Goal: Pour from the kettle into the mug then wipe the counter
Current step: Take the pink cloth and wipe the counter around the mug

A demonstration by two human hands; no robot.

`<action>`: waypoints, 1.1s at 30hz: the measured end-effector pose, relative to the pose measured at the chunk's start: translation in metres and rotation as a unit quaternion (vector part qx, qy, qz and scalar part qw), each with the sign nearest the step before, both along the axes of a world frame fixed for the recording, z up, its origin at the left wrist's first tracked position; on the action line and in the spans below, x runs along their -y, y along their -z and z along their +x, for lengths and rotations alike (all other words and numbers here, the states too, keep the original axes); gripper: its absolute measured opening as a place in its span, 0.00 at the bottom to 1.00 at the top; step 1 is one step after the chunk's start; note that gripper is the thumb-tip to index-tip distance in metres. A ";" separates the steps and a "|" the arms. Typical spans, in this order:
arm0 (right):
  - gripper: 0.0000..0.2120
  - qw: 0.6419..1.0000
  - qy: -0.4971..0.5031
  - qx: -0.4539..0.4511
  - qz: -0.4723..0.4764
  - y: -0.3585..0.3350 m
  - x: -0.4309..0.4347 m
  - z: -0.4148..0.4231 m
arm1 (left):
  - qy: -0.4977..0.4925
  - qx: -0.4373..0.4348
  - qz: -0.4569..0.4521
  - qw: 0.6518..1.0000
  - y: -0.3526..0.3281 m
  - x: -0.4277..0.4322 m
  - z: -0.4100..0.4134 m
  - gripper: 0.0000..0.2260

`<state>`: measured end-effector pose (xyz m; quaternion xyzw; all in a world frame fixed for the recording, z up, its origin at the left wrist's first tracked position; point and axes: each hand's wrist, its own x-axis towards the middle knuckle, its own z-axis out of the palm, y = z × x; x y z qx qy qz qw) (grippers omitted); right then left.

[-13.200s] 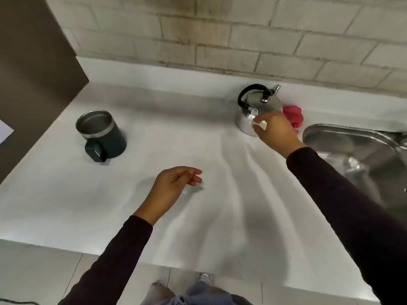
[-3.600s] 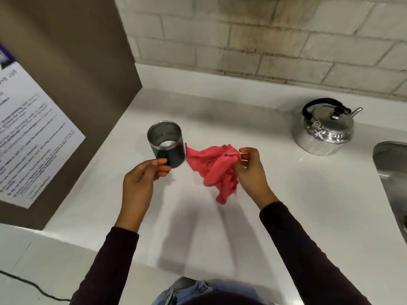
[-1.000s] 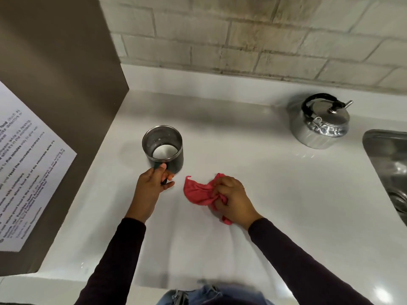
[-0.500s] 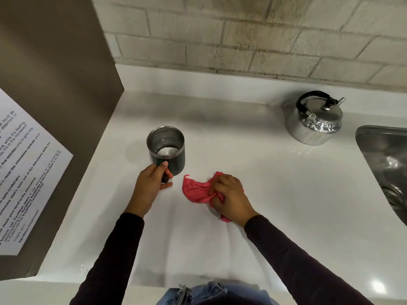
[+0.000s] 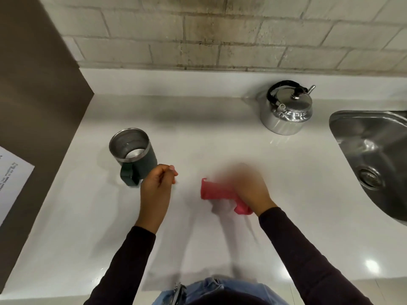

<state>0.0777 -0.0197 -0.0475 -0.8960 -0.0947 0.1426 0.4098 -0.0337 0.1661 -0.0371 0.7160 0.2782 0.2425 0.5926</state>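
Observation:
A dark green mug (image 5: pixel 134 154) with a steel rim stands on the white counter (image 5: pixel 220 146) at the left, handle toward me, with liquid inside. My left hand (image 5: pixel 157 183) hovers just right of the handle, fingers loosely curled, holding nothing. My right hand (image 5: pixel 251 188), blurred by motion, presses a pink cloth (image 5: pixel 217 191) flat on the counter in the middle. The steel kettle (image 5: pixel 286 111) with a black handle stands upright at the back right, apart from both hands.
A steel sink (image 5: pixel 372 159) is set into the counter at the right. A brown panel (image 5: pixel 37 95) with a printed sheet (image 5: pixel 11 181) closes off the left side. A brick wall runs behind the counter.
My left hand has let go of the mug handle and drawn back to the right. My right hand has slid the pink cloth rightward across the counter.

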 end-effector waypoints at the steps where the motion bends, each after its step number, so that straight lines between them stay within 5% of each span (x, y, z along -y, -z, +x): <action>1: 0.12 0.999 0.034 -0.017 0.017 -0.003 0.014 0.010 | 0.017 -0.001 -0.002 1.000 -0.001 0.011 0.009 0.14; 6: 0.14 0.979 0.155 -0.070 0.112 -0.024 0.088 0.060 | 0.091 -0.005 -0.011 0.996 -0.004 0.068 0.056 0.13; 18: 0.11 0.954 0.246 0.009 0.170 -0.060 0.209 0.243 | 0.171 -0.029 -0.007 0.985 0.003 0.185 0.162 0.12; 23: 0.17 0.955 0.268 0.033 0.127 -0.063 0.195 0.325 | 0.144 -0.045 0.007 0.989 0.001 0.196 0.186 0.13; 28: 0.18 0.988 0.144 -0.051 0.016 -0.019 0.169 0.353 | 0.110 -0.050 0.023 0.992 -0.005 0.194 0.190 0.13; 33: 0.21 0.974 0.078 0.064 -0.203 -0.002 0.164 0.345 | 0.089 -0.054 0.001 0.995 -0.005 0.187 0.176 0.15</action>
